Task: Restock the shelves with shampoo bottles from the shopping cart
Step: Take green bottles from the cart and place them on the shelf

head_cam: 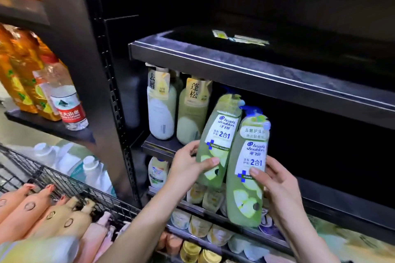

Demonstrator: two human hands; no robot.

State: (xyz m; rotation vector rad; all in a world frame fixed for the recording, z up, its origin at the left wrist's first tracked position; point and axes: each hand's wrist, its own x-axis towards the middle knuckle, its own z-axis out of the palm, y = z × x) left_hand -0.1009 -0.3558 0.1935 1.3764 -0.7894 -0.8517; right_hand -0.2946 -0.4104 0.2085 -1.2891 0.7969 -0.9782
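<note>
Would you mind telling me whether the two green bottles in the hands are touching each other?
Touching. In the head view the left bottle leans against the right bottle; their sides meet with no gap showing, each held by one hand.

The upper shelf's (235, 64) back is lost in darkness; a pale label (239, 38) lying there is too blurred to read. Behind the two green Head & Shoulders bottles (248, 168), that shelf's right side is black. At lower left the shopping cart (64, 179) and its peach bottles (42, 211) run off the frame. Bottom-edge jars (198, 252) are blurred and cut off.
</note>
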